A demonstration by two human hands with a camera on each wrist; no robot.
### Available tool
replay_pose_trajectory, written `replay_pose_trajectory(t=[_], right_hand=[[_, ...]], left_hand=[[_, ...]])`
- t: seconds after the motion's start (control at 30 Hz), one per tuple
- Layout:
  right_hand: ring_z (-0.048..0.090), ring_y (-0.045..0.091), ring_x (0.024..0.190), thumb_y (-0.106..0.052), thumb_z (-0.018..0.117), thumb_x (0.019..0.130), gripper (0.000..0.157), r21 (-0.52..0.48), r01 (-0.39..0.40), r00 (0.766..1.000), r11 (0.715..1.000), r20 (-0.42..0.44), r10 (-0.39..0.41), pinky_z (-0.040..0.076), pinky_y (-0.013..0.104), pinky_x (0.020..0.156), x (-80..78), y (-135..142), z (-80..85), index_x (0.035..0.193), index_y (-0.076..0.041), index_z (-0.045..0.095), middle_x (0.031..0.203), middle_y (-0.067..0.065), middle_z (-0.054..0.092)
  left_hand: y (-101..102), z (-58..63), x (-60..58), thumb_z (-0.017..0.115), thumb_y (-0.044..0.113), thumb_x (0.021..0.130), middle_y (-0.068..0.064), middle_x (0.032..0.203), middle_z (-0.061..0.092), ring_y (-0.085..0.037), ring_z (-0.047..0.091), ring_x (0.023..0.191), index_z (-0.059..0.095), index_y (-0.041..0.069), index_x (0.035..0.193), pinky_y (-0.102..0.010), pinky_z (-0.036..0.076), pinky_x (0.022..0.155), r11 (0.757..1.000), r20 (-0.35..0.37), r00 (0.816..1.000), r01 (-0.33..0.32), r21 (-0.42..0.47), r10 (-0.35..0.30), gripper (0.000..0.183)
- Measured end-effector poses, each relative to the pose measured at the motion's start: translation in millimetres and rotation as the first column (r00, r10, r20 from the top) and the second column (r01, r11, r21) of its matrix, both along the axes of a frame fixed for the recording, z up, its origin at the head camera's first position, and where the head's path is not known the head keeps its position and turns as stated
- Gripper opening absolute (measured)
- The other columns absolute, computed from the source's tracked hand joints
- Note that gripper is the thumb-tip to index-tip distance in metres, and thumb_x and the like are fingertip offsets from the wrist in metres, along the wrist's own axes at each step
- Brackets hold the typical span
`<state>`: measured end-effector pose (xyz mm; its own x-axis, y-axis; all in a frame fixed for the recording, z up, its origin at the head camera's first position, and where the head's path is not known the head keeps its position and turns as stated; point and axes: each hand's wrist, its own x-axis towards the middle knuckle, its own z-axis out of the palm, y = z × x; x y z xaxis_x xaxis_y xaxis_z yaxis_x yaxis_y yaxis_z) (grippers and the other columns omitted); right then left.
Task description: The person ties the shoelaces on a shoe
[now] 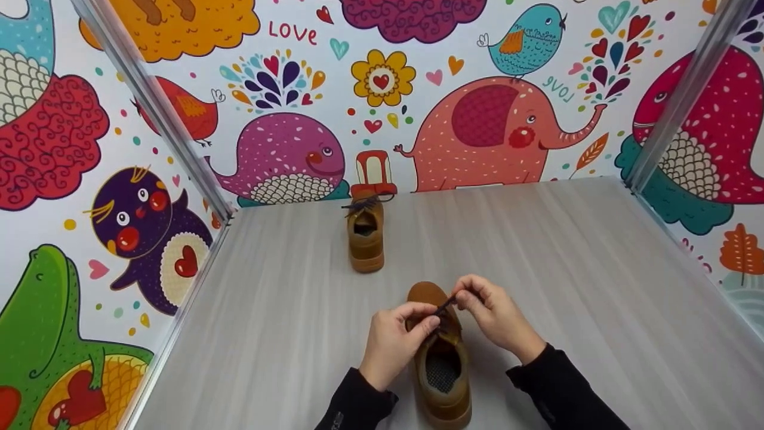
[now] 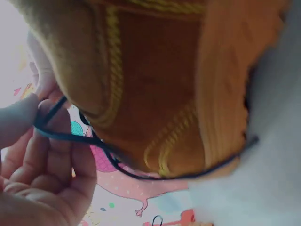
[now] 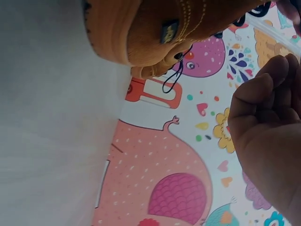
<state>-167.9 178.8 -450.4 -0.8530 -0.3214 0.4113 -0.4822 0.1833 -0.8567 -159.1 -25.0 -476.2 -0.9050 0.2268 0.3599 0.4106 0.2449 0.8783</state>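
Observation:
A brown lace-up shoe stands on the floor before me, toe pointing away, its dark insole showing. At its tongue, my left hand pinches a dark shoelace between thumb and index finger. My right hand, just right of the toe, pinches the same lace, with a short stretch between both hands. Seen in the left wrist view, the lace bends at the left fingertips, and one loose end trails along the shoe's side. The right wrist view shows the right hand with curled fingers, their grip partly cut off.
A second brown shoe stands farther off, near the back wall, its dark laces spread loosely. Light wood-look flooring lies beneath. Panels printed with cartoon animals rise at the back and sides, joined by metal corner posts.

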Motion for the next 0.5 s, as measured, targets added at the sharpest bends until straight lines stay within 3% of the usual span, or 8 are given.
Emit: replay_pose_trajectory(t=[0.1, 0.2, 0.3, 0.5], right_hand=[[0.059, 0.025, 0.080, -0.006, 0.051, 0.097, 0.009, -0.035, -0.001, 0.996, 0.999, 0.088, 0.005, 0.050, 0.025, 0.070, 0.2, 6.6, -4.2, 0.101, 0.000, 0.058, 0.089, 0.011, 0.062], [0.062, 0.026, 0.082, -0.007, 0.057, 0.094, 0.020, -0.045, -0.064, 0.991, 0.997, 0.118, 0.069, 0.051, 0.026, 0.071, 0.5, 9.7, -8.3, 0.113, -0.002, 0.058, 0.096, 0.016, 0.064], [0.064, 0.022, 0.082, -0.008, 0.066, 0.088, 0.031, -0.024, -0.107, 0.990, 0.994, 0.088, 0.109, 0.053, 0.028, 0.069, 0.6, 8.8, -10.0, 0.119, -0.005, 0.061, 0.100, 0.015, 0.067], [0.063, 0.013, 0.074, -0.006, 0.070, 0.084, 0.019, 0.042, -0.056, 0.998, 0.998, -0.036, 0.058, 0.052, 0.027, 0.061, 1.5, 4.8, -9.6, 0.103, -0.007, 0.072, 0.094, 0.005, 0.072]], left_hand=[[-0.4, -2.4, 0.8, 0.071, 0.025, 0.086, 0.012, 0.085, 0.069, -0.005, 0.058, 0.069, 0.075, 0.020, 0.095, -0.022, 0.048, 0.057, 0.998, -0.068, 0.997, -0.051, -0.044, 0.048, 0.012], [-0.3, -3.1, 1.4, 0.070, 0.025, 0.086, 0.011, 0.086, 0.069, -0.005, 0.058, 0.072, 0.075, 0.019, 0.094, -0.023, 0.049, 0.058, 0.997, -0.084, 0.995, -0.064, -0.046, 0.059, 0.011], [0.6, -2.7, 1.5, 0.070, 0.024, 0.087, 0.010, 0.087, 0.069, -0.005, 0.060, 0.076, 0.075, 0.018, 0.094, -0.024, 0.051, 0.060, 0.998, -0.082, 0.996, -0.050, -0.045, 0.046, 0.011], [0.7, -1.5, 1.9, 0.070, 0.026, 0.087, 0.008, 0.088, 0.070, -0.005, 0.061, 0.077, 0.075, 0.017, 0.094, -0.022, 0.051, 0.062, 0.998, -0.103, 0.994, -0.034, -0.062, 0.028, 0.012]])
